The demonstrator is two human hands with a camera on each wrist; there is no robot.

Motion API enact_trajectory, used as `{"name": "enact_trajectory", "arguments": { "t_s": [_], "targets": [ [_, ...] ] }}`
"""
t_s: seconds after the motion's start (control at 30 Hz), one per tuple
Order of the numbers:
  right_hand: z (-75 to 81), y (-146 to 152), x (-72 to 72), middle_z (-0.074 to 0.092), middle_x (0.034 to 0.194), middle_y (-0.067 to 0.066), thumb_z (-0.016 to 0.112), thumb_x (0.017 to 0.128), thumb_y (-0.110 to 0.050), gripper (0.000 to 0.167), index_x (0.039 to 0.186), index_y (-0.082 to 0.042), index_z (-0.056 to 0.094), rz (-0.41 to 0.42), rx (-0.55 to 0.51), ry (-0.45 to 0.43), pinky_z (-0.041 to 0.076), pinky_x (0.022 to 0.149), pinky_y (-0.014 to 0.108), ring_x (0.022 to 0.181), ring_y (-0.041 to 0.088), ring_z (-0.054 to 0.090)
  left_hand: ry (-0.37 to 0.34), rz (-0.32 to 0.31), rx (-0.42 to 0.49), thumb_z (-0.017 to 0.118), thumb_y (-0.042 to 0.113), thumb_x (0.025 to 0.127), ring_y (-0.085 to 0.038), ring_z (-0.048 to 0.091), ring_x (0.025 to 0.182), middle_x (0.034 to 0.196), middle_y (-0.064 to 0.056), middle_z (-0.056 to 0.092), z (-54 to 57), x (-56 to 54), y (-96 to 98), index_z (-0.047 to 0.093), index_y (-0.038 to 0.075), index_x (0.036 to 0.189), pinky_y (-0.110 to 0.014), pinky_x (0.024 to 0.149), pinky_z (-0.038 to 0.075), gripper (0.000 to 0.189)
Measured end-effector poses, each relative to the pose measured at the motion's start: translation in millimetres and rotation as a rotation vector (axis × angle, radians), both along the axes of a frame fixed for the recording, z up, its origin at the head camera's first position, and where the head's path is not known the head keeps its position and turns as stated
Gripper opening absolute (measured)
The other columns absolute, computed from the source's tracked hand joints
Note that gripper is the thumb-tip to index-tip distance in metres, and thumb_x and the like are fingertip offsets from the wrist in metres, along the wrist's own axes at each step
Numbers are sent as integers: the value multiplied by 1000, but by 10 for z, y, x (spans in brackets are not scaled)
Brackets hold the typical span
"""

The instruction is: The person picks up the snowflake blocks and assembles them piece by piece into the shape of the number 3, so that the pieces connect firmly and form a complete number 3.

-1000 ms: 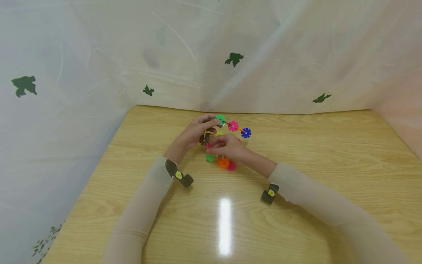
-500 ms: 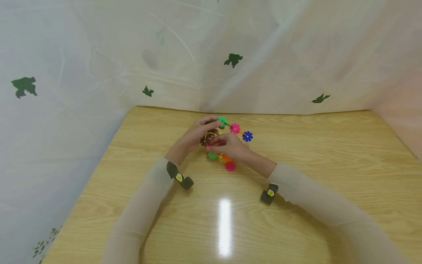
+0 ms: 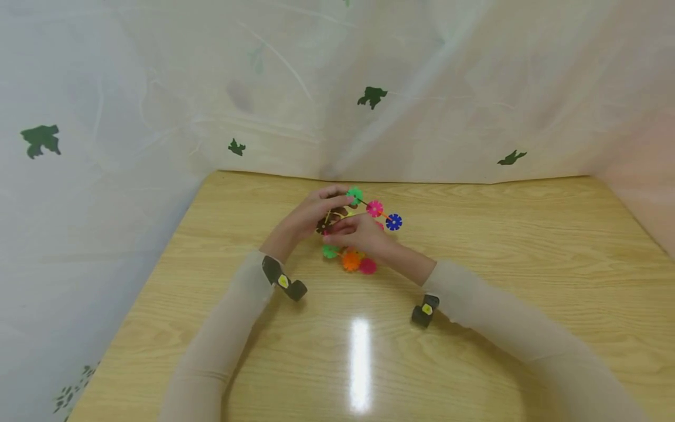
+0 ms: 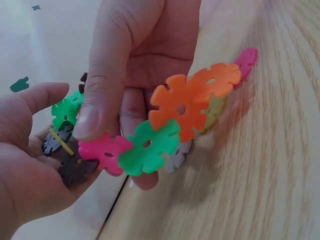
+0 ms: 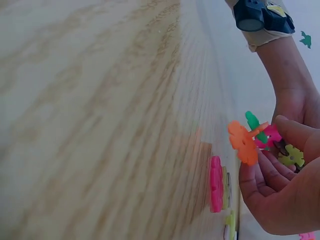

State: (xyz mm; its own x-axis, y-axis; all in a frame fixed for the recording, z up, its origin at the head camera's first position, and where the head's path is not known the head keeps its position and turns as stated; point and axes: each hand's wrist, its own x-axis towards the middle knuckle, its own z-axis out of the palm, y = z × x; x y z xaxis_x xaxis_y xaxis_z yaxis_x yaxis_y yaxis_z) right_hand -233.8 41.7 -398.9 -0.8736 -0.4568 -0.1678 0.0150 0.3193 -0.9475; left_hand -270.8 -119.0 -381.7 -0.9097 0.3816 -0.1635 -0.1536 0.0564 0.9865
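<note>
Many-coloured slotted flower discs are joined into a chain. My left hand [image 3: 308, 214] holds part of it, with dark discs [image 4: 75, 170] against the fingers and a green disc [image 3: 354, 196] by the thumb. From that green disc a pink disc [image 3: 374, 208] and a blue disc [image 3: 394, 222] trail to the right. My right hand [image 3: 364, 237] pinches a pink disc [image 4: 105, 152] between thumb and fingers, beside the dark ones. Joined to this pink disc are a green disc [image 4: 147, 147] and an orange disc [image 4: 180, 105]. Fingers hide part of the chain.
Loose discs lie on the wooden table [image 3: 474, 246] below the hands: a deep pink disc [image 3: 368, 266], a yellow disc [image 4: 215, 112] and a grey disc [image 4: 179, 157]. A pale curtain [image 3: 422, 129] hangs along the table's far edge.
The right hand has moved slightly left, toward the left hand. The orange disc has swung left and down. The upper chain end dips a little; the left hand stays nearly still.
</note>
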Motion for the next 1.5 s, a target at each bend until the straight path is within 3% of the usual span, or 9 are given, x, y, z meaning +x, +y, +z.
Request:
{"name": "enact_trajectory", "arguments": {
  "t_s": [0.2,0.4,0.67,0.87,1.03,1.17,1.3,1.37,1.5],
  "targets": [
    [5,19,0,77,109,15,79,91,-22,33,115,0,73,49,43,32,63,79,32,90,19,75,-27,-15,-51,62,18,101,-14,62,86,98,3,66,-26,-14,-105,67,12,114,-24,67,53,15],
    [144,241,41,76,113,12,77,92,-22,38,122,0,70,121,117,145,61,91,35,104,24,72,-19,-12,-116,61,20,102,-17,61,94,108,3,63,-103,-49,-223,67,13,118,-26,81,53,18],
    [305,621,-201,72,103,18,69,99,-21,25,116,-3,72,-26,140,234,56,66,31,81,24,65,-15,-32,-148,61,21,103,-24,61,100,106,1,67,-141,-80,-292,65,8,124,-26,81,52,25],
    [256,692,-359,66,83,5,65,101,-20,27,119,0,72,47,165,122,42,56,28,63,16,47,51,-94,-187,61,21,102,-31,62,107,112,-2,68,-119,-98,-289,64,4,126,-33,88,53,29],
    [196,657,-370,63,75,0,67,99,-14,22,112,4,72,-12,121,43,45,59,25,66,14,50,131,-131,-250,64,25,101,-32,60,119,127,-11,64,-80,-95,-275,62,6,131,-43,102,52,35],
    [160,627,-340,66,77,-2,68,99,-12,23,112,6,69,-70,94,7,52,63,22,68,11,57,300,12,-294,72,24,96,-33,51,130,138,-15,58,-35,-45,-227,61,8,135,-49,111,46,44],
    [124,595,-298,67,79,-3,66,99,-12,23,114,7,67,-116,36,-46,56,65,20,69,9,62,487,235,-363,79,19,90,-32,57,112,120,-15,65,36,71,-146,67,4,119,-37,96,51,34],
    [113,574,-273,67,81,-2,66,100,-10,23,114,7,66,-130,7,-67,58,66,21,68,9,63,472,254,-368,79,17,90,-35,62,97,106,-15,69,52,120,-116,70,2,110,-32,82,54,27],
    [90,528,-237,67,81,-1,64,99,-5,24,117,11,63,-140,-67,-107,60,66,22,67,8,64,261,149,-343,78,15,91,-36,73,87,99,-17,75,35,180,-71,72,-2,106,-34,74,63,23]
  ]
}}
